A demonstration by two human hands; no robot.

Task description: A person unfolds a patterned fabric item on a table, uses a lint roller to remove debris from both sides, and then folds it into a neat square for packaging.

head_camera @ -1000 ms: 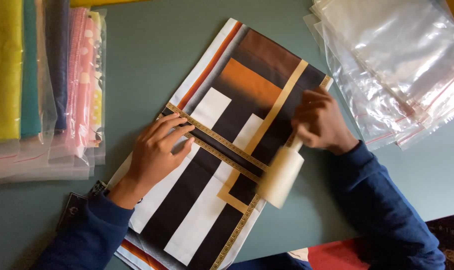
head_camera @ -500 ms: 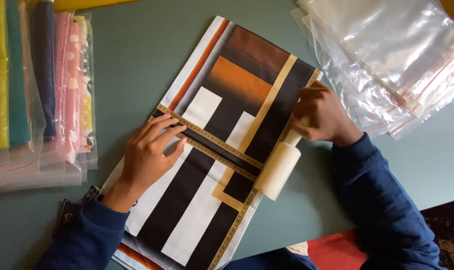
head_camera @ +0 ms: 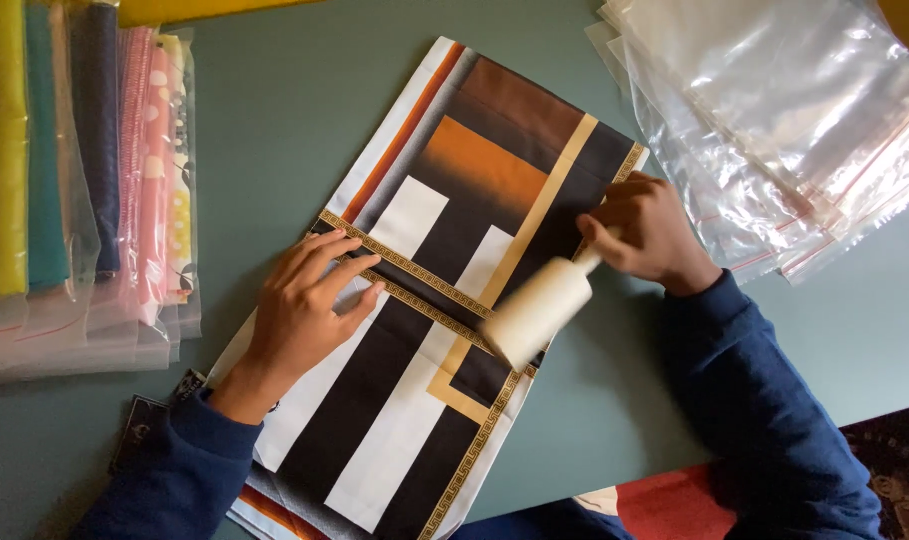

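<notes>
Right hand [head_camera: 646,232] is wrapped around the handle of a cream cylinder lint roller [head_camera: 537,310], roller resting on the folded striped black, white and orange cloth [head_camera: 454,300]. Left hand [head_camera: 309,300] lies flat, fingers spread, on the cloth's left half.

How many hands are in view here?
2. The left hand lies flat on the patterned folded cloth; the right hand grips a cream lint roller over the cloth's right edge. None appear hidden.
</notes>
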